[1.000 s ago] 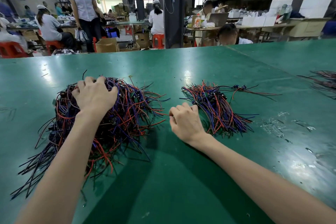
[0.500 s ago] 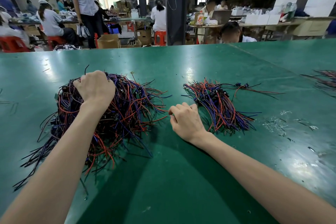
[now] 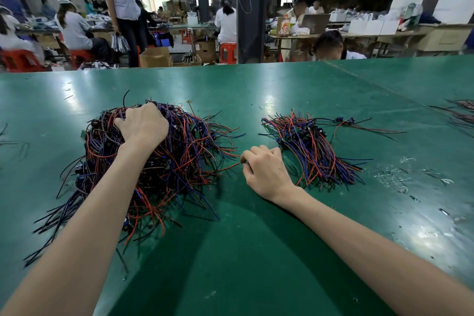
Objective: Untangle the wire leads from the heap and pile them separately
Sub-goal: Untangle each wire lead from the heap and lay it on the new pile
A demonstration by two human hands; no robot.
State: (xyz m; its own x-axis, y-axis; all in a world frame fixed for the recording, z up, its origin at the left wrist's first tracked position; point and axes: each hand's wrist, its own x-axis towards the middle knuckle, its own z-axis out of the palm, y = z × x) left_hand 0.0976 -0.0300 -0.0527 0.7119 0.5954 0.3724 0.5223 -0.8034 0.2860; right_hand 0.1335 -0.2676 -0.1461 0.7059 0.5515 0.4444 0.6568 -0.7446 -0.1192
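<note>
Left hand (image 3: 142, 124) sits on top of heap (image 3: 184, 159), palm down, fingers curled into the wires, gripping a clump near its far side. Forearm runs across the near part of heap. Heap is tangled red, blue, purple and black leads with small dark connectors mixed in, on the left half of green worktop (image 3: 256, 251). Loose ends fan out to the near left and to the right.

Right hand (image 3: 265, 170) rests on worktop between heap and pile (image 3: 316, 154), knuckles up, fingers curled under, thumb tip against forefinger. Cannot tell whether it pinches a lead or nothing. Its far knuckles are just beside the near left edge of pile, contact unclear. Heap's right-hand ends lie just beside the thumb.

Pile is smaller, with leads mostly lying one way, connectors at the far end and cut ends toward the near right. It lies apart from heap. Stray leads (image 3: 346, 120) with blue connectors lie just right of pile's far end. More wires (image 3: 461, 110) sit at the right edge of worktop, partly cut off. Pale scraps (image 3: 400, 177) lie on worktop right of pile.

Behind worktop are seated workers at benches, one standing person (image 3: 123, 2), a red stool (image 3: 228, 52), a box (image 3: 155, 57) and a dark pillar (image 3: 251, 7).
</note>
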